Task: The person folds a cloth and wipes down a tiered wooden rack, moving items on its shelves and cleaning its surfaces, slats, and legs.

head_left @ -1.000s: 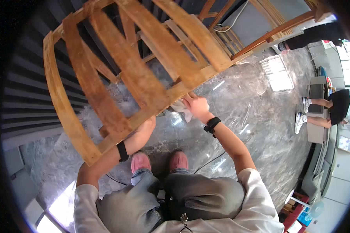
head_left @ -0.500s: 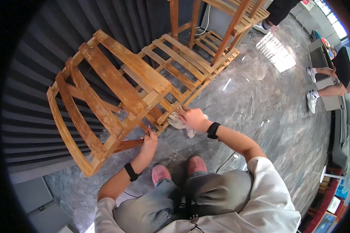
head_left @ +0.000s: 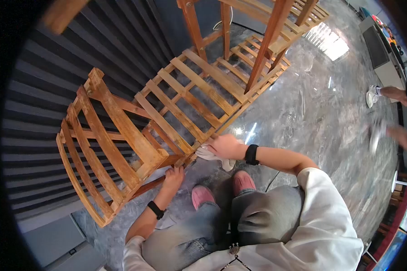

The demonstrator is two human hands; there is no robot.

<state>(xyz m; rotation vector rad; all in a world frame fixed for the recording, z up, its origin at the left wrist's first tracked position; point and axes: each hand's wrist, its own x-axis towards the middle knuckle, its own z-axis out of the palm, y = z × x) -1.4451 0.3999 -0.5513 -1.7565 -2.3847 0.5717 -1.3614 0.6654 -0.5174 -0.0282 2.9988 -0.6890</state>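
A slatted wooden rack (head_left: 208, 92) stands on the floor in front of me, its lower shelf running from the middle toward the upper right. Its curved slatted part (head_left: 115, 122) leans at the left. My right hand (head_left: 225, 147) is closed on a white cloth (head_left: 210, 153), pressing it against the shelf's near rail; part of the cloth hangs below the fingers. Lower and to the left, my left hand (head_left: 172, 177) has its fingers curled over the rack's frame near the joint of the two parts. Its fingertips are partly hidden.
Dark corrugated panelling (head_left: 40, 149) rises right behind the rack. My pink shoes (head_left: 203, 196) are on the grey floor (head_left: 303, 117) just below my hands. At the right edge a person's legs (head_left: 395, 95) show near a cabinet (head_left: 375, 47). A thin cable lies beside my knee.
My view has shifted, showing the rack's shelf more fully and the curved part lower. Both hands keep their holds near the rail. The person at the right has gone from sitting to stepping.
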